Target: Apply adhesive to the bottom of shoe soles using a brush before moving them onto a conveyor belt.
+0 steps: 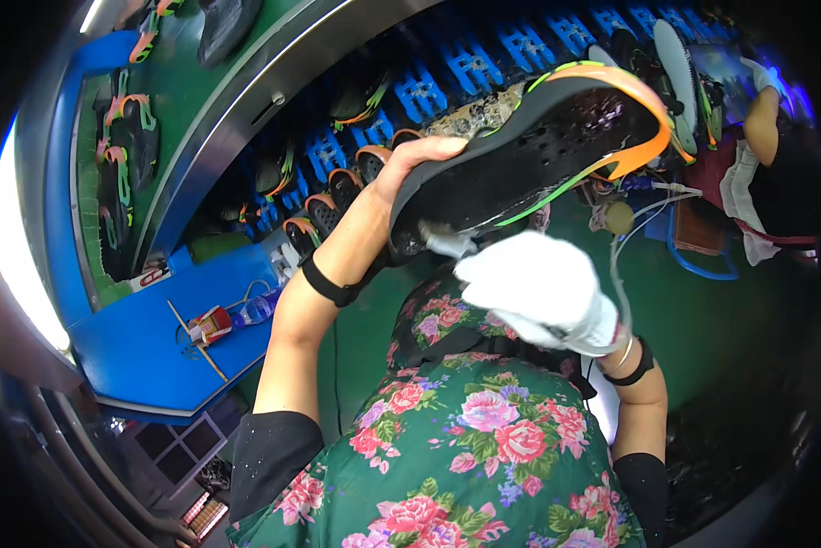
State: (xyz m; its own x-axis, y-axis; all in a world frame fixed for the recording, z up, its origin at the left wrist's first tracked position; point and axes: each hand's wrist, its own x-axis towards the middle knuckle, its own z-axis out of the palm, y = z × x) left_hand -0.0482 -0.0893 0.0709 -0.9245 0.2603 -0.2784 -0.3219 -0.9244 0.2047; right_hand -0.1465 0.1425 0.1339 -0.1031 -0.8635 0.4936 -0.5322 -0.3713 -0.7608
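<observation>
A large black shoe sole [511,178] with an orange and lime-green rim is tilted in front of me, its hollow inner side showing small holes and wet-looking shiny patches. My bare left hand [419,160] grips its upper edge, the thumb along the rim and the other fingers hidden behind it. My right hand [538,283], in a white glove, is closed around a small brush [447,241]. The blurred brush tip meets the sole's inner surface near the end closest to me. A pale thin tube [617,265] runs up from beside the right wrist.
Behind the sole runs a line of blue racks [472,66] carrying shoe parts. A metal rail [237,119] curves at left, beside a green belt with more soles. A blue table [145,338] holds a bottle [257,309], a red box and a stick. A co-worker's arm [762,123] shows at right.
</observation>
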